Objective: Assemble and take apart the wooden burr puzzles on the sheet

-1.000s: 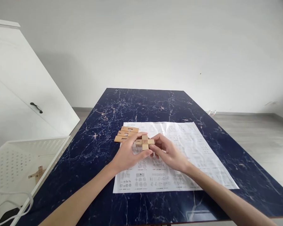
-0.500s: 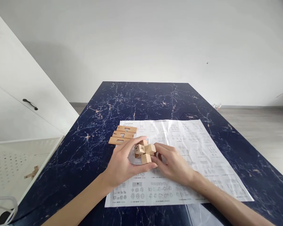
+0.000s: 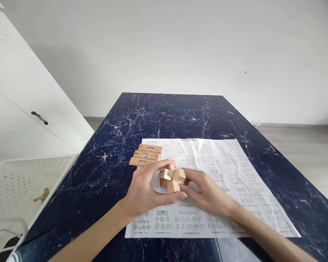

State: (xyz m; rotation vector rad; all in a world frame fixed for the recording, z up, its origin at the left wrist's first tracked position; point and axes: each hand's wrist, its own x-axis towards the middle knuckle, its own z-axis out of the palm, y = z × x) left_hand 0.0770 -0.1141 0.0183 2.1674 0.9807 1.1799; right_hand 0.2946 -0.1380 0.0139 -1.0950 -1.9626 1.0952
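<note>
Between my two hands is a wooden burr puzzle [image 3: 173, 186] of pale interlocking bars, with dark marks on one of its ends. My left hand [image 3: 145, 189] curls round it from the left, fingers over the far side and thumb along the near side. From the right, my right hand [image 3: 205, 189] pinches a bar, its fingertips partly hidden behind the wood. The puzzle is held above a large creased instruction sheet [image 3: 221, 214] printed with small diagrams. Three flat slotted wooden pieces [image 3: 145, 155] lie side by side just beyond my left hand, partly on the sheet.
Beneath everything is a dark blue marble-patterned table [image 3: 164, 116]. On the left stand a white cabinet [image 3: 24, 94] with a black handle and a white perforated surface [image 3: 13, 189] bearing a small wooden piece [image 3: 41, 195]. White cables [image 3: 19, 221] run at the lower left.
The view has shifted slightly, moving the scene a little rightward. The puzzle has turned a little in my hands, and both hands stay on it.
</note>
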